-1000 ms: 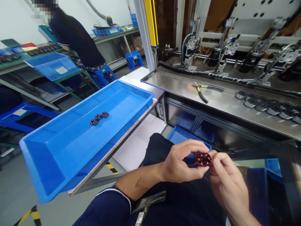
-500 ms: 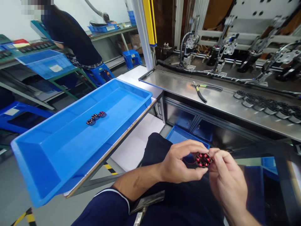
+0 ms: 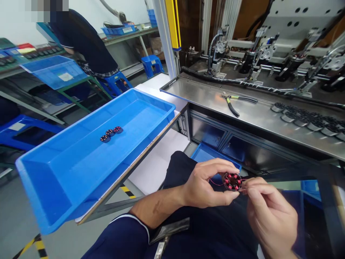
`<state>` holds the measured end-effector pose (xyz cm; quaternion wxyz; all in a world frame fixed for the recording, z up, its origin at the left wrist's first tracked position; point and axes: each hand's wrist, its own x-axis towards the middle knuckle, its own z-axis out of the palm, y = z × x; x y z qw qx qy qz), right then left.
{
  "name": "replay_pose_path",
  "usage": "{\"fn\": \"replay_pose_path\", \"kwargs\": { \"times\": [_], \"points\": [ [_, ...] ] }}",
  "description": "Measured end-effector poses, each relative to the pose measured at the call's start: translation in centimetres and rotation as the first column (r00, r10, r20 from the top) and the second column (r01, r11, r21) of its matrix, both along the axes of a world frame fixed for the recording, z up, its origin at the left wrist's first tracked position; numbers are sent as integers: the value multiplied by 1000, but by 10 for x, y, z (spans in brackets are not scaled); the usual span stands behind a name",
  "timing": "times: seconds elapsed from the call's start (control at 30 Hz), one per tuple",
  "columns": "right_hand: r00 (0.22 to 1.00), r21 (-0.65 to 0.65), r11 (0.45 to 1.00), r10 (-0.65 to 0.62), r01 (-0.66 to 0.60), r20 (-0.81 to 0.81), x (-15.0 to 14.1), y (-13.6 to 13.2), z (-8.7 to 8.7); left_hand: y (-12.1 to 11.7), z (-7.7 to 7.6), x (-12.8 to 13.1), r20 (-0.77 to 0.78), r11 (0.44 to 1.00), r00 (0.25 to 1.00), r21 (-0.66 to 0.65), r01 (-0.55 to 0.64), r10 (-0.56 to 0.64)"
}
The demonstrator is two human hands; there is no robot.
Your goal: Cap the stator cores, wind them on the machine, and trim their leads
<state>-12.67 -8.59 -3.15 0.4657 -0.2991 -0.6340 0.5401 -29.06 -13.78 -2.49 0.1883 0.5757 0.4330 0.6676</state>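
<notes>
Between the thumb and fingers of my left hand (image 3: 206, 185) is a round motor stator (image 3: 232, 182), black-rimmed with red wire coils, its face turned up toward me. A thin red wire loops out of its left side. Just right of the stator, my right hand (image 3: 271, 205) pinches thin reddish wire (image 3: 244, 184) that runs from the stator's edge; the wire ends are hidden by the fingers. Three similar stators (image 3: 110, 133) lie in a row in the large blue tray (image 3: 81, 162) to my left.
Pliers with black and green handles (image 3: 234, 101) lie spread on the steel ledge (image 3: 196, 91). Several black-and-silver round parts (image 3: 309, 118) line its right side. Behind it stands machinery with black cylinders (image 3: 289, 68). A co-worker (image 3: 83, 43) sits at the back left.
My right hand has drawn back a little to the right and down from the stator, with wire now visible between them. My left hand keeps its hold. The view has shifted slightly.
</notes>
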Motion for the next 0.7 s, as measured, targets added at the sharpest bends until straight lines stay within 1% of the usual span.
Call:
{"fn": "replay_pose_path", "kwargs": {
  "times": [0.07, 0.13, 0.23, 0.3, 0.37, 0.43, 0.53, 0.6, 0.63, 0.7],
  "points": [
    [998, -39, 998, 51, -50, 30, 0, 1, 1, -1, 2, 0, -52, 999, 998, 25, -19, 21],
    [997, -28, 997, 69, -68, 34, 1, 1, 1, -1, 4, 0, -86, 999, 996, 38, -30, 33],
    [999, 55, 997, 44, -45, 17, 5, 0, 1, 0, 5, 1, -100, 998, 994, 57, -35, 41],
    [997, 107, 992, 71, -73, 30, 7, 0, 2, 1, 4, 2, -66, 998, 997, 63, -23, 27],
    [993, 157, 981, 105, -112, 48, 8, 1, 4, 2, 3, 3, -1, 999, 1000, 46, 12, -12],
    [992, 201, 972, 105, -118, 74, 10, 5, 6, 3, 3, 4, 61, 998, 996, 20, 67, -69],
    [989, 319, 939, 96, -129, 115, 10, 9, 9, 2, 4, 5, 91, 993, 989, 4, 121, -120],
    [987, 389, 910, 100, -142, 128, 9, 9, 12, 1, 5, 5, 88, 993, 989, 1, 122, -121],
    [988, 402, 906, 90, -134, 126, 7, 8, 14, 1, 6, 5, 83, 994, 990, 3, 112, -112],
    [995, 440, 895, 43, -76, 84, 3, 3, 18, 0, 6, 7, 51, 997, 996, 26, 66, -68]
  ]
}}
